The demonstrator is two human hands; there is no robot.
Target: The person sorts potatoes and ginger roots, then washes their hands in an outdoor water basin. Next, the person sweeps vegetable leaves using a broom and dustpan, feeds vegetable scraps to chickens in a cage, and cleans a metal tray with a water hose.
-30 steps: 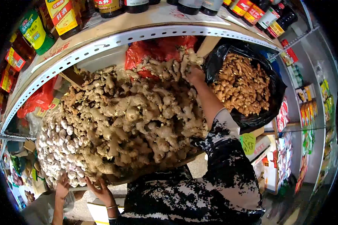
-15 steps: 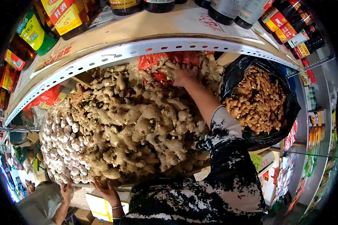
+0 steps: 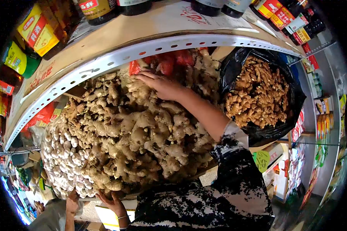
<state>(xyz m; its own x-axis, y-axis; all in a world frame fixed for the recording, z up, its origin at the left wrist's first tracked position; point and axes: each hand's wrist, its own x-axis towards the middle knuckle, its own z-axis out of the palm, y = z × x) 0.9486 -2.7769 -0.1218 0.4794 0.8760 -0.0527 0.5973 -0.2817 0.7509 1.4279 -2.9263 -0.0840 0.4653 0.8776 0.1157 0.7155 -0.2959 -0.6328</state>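
Observation:
My right hand (image 3: 160,85) reaches across the heap of ginger roots (image 3: 142,131), fingers stretched out to the left and palm down. Its fingertips are beside a red plastic bag (image 3: 166,64) at the back of the heap. I see nothing held in that hand, though its palm is hidden. At the front edge, below the ginger, my left hand (image 3: 112,204) has its fingers apart and touches the edge of the heap. To the left of the ginger lies a pile of garlic bulbs (image 3: 63,158).
Another person's hand (image 3: 71,201) rests at the garlic's front edge. A perforated metal shelf edge (image 3: 162,46) crosses above, carrying bottles (image 3: 96,9). A black plastic bag (image 3: 229,69) of smaller orange-brown roots (image 3: 258,96) stands at right, with packed shelves (image 3: 324,115) beyond.
My right hand has moved left and toward me, from among pieces at the red bag to the ginger just in front of it. My left hand stays at the front edge. The view has shifted slightly.

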